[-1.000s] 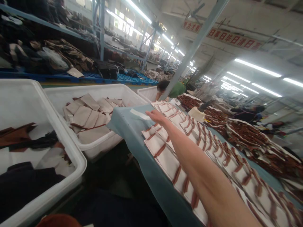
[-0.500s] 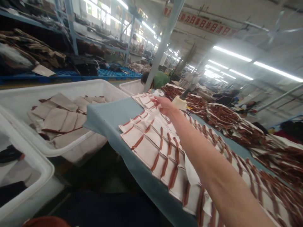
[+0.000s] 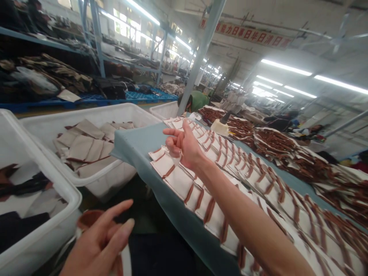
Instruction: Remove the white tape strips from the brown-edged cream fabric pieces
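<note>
My right hand point(image 3: 184, 147) hovers above a row of overlapping white fabric pieces point(image 3: 179, 182) with brown edges on the table. Its thumb points up, the forefinger stretches out and the other fingers bend loosely; I see nothing gripped. A pale blur just under it is too unclear to name. At the bottom left is my left hand point(image 3: 97, 243), with forefinger and thumb apart and the lower fingers curled. Against those curled fingers lies a brown-and-white fabric piece point(image 3: 126, 258), mostly hidden by the hand. A second row of such pieces point(image 3: 232, 159) runs along behind my right forearm.
White plastic bins point(image 3: 100, 174) with fabric pieces stand left of the blue-green covered table point(image 3: 135, 138). A cream object with a dark spout point(image 3: 220, 126) and heaps of brown-edged pieces point(image 3: 273, 140) are at the far side. Beyond a post point(image 3: 201, 53), a person in green point(image 3: 199, 100) bends down.
My right hand has drawn back toward me, off the far pieces, and the white material under it is no longer in its fingers. My left hand has come into view with the brown-and-white piece.
</note>
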